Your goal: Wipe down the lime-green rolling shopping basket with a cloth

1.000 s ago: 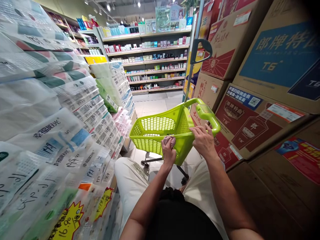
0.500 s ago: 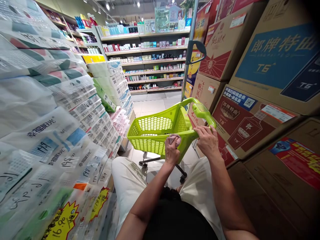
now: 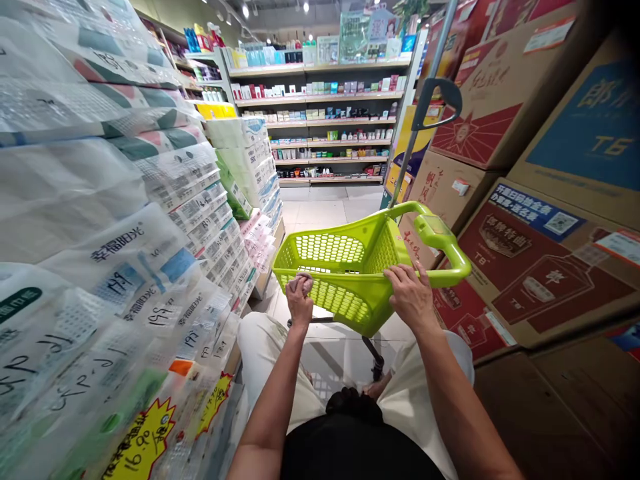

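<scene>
A lime-green shopping cart [image 3: 350, 313] stands sideways before me, its perforated basket facing left and its handle at the right. My left hand [image 3: 300, 308] is closed around a bunched pinkish-grey cloth [image 3: 304, 277], at the near side of the basket rim toward its left end. My right hand [image 3: 411, 293] grips the near rim close to the handle [image 3: 457, 265], fingers curled over the top and thumb raised. The basket's inside shows bare green mesh where I can see it. Part of the wheeled frame [image 3: 373, 353] shows below.
Stacked tissue packs [image 3: 165, 233] with handwritten prices crowd the left. Cardboard cartons [image 3: 520, 247] are piled along the right. Against them leans a metal pole with a dark grey grip [image 3: 425, 107]. Shelves [image 3: 320, 100] of small boxed goods cross the back, beyond a tiled floor [image 3: 320, 210].
My left hand has moved left along the rim with the cloth. The right hand has shifted from the handle's corner onto the near rim. My view has turned slightly left.
</scene>
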{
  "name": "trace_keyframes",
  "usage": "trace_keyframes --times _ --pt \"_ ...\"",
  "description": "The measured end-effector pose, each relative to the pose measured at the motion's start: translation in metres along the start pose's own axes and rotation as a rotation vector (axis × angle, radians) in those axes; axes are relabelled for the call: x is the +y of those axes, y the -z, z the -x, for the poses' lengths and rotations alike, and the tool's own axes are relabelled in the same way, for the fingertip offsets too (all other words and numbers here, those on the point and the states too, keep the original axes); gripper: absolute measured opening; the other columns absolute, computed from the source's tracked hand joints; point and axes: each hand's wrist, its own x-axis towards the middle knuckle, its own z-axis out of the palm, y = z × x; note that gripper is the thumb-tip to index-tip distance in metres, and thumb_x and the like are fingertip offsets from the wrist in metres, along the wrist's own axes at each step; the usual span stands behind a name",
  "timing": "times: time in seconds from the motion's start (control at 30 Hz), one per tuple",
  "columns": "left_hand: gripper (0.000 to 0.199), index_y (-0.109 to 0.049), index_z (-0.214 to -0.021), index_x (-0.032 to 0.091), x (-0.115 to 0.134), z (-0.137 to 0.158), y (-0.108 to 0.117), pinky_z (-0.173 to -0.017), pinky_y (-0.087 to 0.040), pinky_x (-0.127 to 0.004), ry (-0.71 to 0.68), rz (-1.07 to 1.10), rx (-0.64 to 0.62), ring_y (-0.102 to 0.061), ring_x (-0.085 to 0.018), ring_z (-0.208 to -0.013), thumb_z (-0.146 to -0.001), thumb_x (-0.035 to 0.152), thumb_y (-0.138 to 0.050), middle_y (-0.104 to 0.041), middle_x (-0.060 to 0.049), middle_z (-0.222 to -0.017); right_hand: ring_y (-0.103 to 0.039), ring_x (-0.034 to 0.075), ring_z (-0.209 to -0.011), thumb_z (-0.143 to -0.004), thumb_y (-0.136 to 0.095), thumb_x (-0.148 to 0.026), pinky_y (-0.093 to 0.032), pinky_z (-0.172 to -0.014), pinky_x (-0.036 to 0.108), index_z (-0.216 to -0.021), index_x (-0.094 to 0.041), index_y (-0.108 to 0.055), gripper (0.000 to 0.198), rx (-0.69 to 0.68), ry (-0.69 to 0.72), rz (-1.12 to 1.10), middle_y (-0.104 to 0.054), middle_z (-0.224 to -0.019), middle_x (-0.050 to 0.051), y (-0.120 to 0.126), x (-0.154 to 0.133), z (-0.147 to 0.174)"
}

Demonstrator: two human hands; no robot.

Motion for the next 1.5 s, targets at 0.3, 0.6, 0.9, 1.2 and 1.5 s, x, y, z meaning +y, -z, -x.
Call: trace_keyframes --times 0.3,0.6,0.9,1.2,1.5 --pt "0.057 -0.067 -0.123 0.018 -0.053 -0.055 0.030 -0.117 -0.042 -0.044 0.372 0.047 0.228 -0.054 -0.030 -0.129 -0.074 -0.004 -0.049 -0.057 -0.016 -0.131 -0.058 0.025 -0.106 -0.073 -0.051 -0.008 -0.020 -0.113 0.042 -0.099 -0.023 -0.070 0.035 0.053 -0.056 -0.041 -0.073 -0.101 0.006 -0.040 0.005 -0.007" --pt "0.054 -0.058 -0.124 0.020 0.014 0.008 -0.045 -0.114 -0.044 -0.046 0.229 0.211 0.150 -0.055 -0.028 -0.122 -0.076 -0.003 -0.047 -0.051 -0.017 -0.131 -0.056 0.026 -0.104 -0.075 -0.051 -0.009 -0.023 -0.109 0.041 -0.102 -0.021 -0.069 0.034 0.027 -0.064 -0.023 -0.071 -0.097 0.008 -0.034 0.000 -0.006" --pt "0.062 -0.054 -0.134 0.020 0.054 0.054 -0.078 -0.118 -0.038 -0.052 0.130 0.233 0.026 -0.049 -0.031 -0.130 -0.076 -0.001 -0.048 -0.050 -0.018 -0.134 -0.055 0.027 -0.118 -0.076 -0.050 -0.008 -0.017 -0.116 0.042 -0.121 -0.022 -0.069 0.050 0.019 -0.066 -0.096 -0.074 -0.119 0.007 -0.014 0.006 0.002" --pt "0.069 -0.057 -0.143 0.018 0.082 0.115 -0.122 -0.119 -0.039 -0.052 0.043 0.204 -0.204 -0.048 -0.034 -0.139 -0.077 -0.003 -0.050 -0.048 -0.020 -0.143 -0.055 0.025 -0.128 -0.080 -0.049 -0.006 -0.012 -0.121 0.043 -0.130 -0.024 -0.067 0.056 -0.005 -0.056 -0.132 -0.072 -0.133 0.006 0.001 0.013 0.007" --pt "0.065 -0.067 -0.128 0.023 0.055 0.106 -0.102 -0.114 -0.045 -0.050 -0.185 0.155 -0.267 -0.050 -0.031 -0.132 -0.073 -0.006 -0.049 -0.052 -0.015 -0.133 -0.056 0.022 -0.134 -0.080 -0.048 -0.004 -0.011 -0.124 0.044 -0.132 -0.023 -0.066 0.058 -0.018 -0.020 -0.142 -0.070 -0.139 0.004 0.006 0.022 0.010"
